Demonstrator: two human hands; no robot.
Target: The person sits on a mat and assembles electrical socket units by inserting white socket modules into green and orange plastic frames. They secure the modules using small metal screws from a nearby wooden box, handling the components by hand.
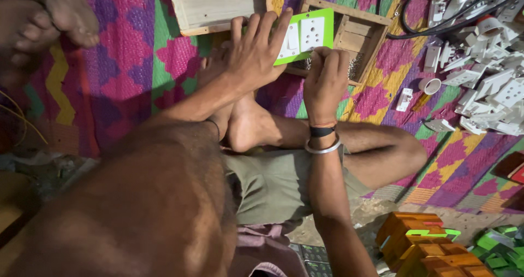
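Both hands are working directly ahead of me: my left hand (pixel 256 50) is pressing flat on the green switch plate (pixel 305 34) atop the wooden box (pixel 360 37), my right hand (pixel 326 78) is pinching, probably, its near edge.

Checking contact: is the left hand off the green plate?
No, the left hand lies flat on the green plate over the wooden box.

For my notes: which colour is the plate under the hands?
Bright green, with white switch and socket inserts: the plate shows best in the head view.
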